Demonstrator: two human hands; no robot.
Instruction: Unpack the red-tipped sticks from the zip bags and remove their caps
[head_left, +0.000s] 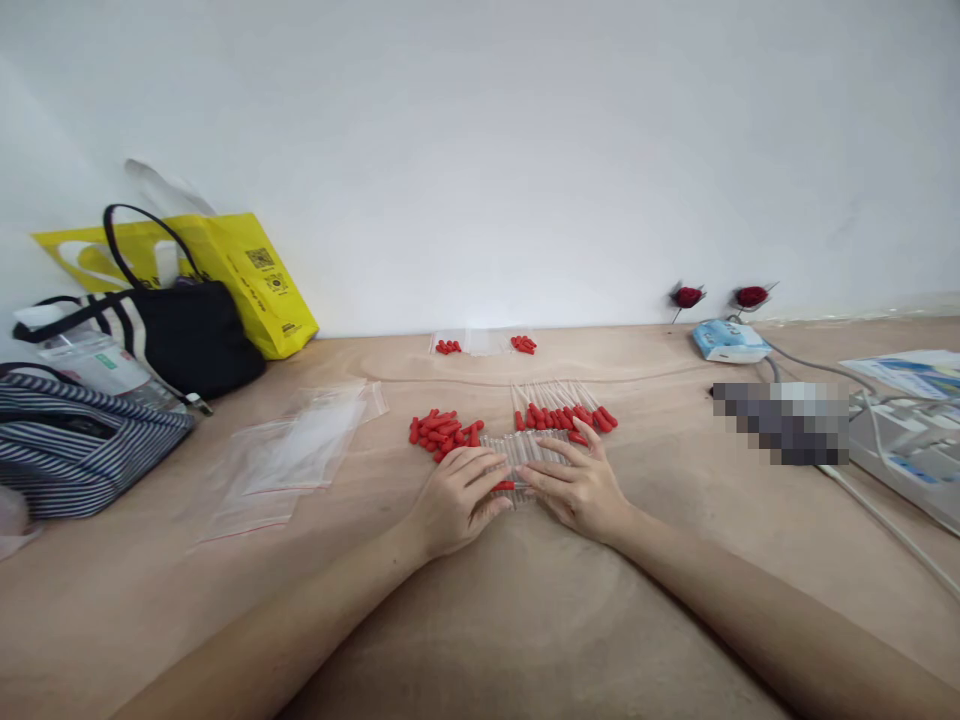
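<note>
Between my two hands lies a red rubber bulb [505, 486], sideways, at the end of a thin clear tube. My left hand [461, 500] closes its fingers and thumb around the bulb. My right hand [585, 492] has its fingers bent at the tube side, its forefinger raised apart. Under and behind the hands lies a row of clear glass dropper tubes [517, 442], partly covered by my fingers. Loose red bulbs [441, 428] are heaped behind my left hand. Beyond my right hand, droppers fitted with red bulbs [551, 415] lie side by side, tubes pointing away.
Clear zip bags [300, 450] lie on the wooden table [480, 620] at left. Two small bags with red bulbs [448, 347] rest near the wall. A black bag [191, 335], yellow bag [274, 300] and striped bag [97, 440] stand left. Tissues [729, 342] and cables [892, 525] are right.
</note>
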